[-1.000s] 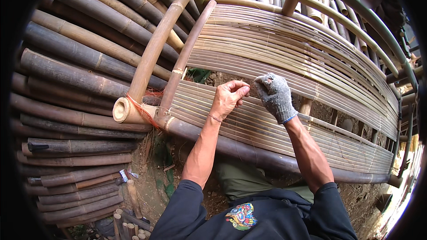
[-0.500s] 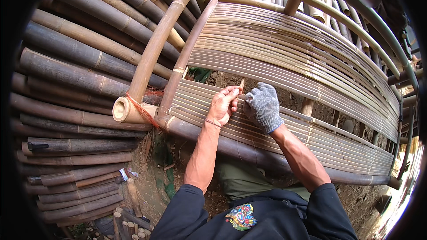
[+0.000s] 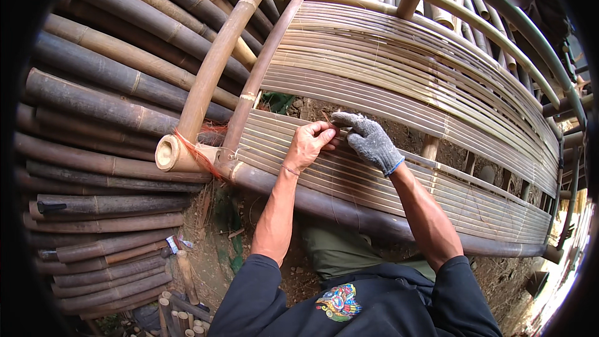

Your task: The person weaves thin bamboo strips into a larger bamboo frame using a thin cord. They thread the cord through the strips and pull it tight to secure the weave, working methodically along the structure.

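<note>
Pinched between thumb and fingers of my left hand [image 3: 307, 145] is a small bamboo sliver [image 3: 328, 117], mostly hidden by the fingertips. Beside it, my right hand [image 3: 372, 143] wears a grey knitted glove. Its fingers are stretched toward the left fingertips, with the thumb apart from them, and I see nothing held in it. Both hands are over the near band of bamboo slats [image 3: 274, 137] on a bamboo bench seat, at the edge of a long gap between the slats. The far band of slats [image 3: 374, 65] lies beyond that gap.
A thick bamboo front rail [image 3: 312, 196] runs before my legs. At left, a bent bamboo armrest [image 3: 218, 62] is tied with orange twine [image 3: 201, 157]. Stacked bamboo poles [image 3: 100, 106] fill the left side. Curved bamboo backrest bars [image 3: 499, 31] rise at the far right.
My gloved right hand has uncurled from a fist, its fingers now reaching over toward the left fingertips. The sliver, upright before, now shows less. My left hand has shifted slightly left.
</note>
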`<state>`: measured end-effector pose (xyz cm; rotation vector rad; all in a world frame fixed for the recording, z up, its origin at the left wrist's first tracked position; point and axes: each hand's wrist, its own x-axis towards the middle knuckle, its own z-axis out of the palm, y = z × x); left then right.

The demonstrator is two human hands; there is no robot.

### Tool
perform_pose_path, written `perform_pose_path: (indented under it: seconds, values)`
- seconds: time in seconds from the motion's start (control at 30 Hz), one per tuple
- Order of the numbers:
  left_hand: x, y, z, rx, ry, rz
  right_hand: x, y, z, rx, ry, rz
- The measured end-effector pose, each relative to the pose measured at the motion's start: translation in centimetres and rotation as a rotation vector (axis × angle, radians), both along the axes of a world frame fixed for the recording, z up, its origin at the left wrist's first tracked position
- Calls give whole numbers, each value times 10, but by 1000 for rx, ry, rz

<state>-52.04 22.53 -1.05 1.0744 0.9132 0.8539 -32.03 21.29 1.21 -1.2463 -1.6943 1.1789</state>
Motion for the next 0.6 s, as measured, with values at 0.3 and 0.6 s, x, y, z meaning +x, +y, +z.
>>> perform_pose_path:
  seconds: [0.3, 0.6]
  values:
    - [6, 2, 6, 84, 179, -21, -20, -10, -11, 269, -248, -246]
    - [8, -9, 9, 104, 228, 54, -26, -18, -9, 209, -346, -313]
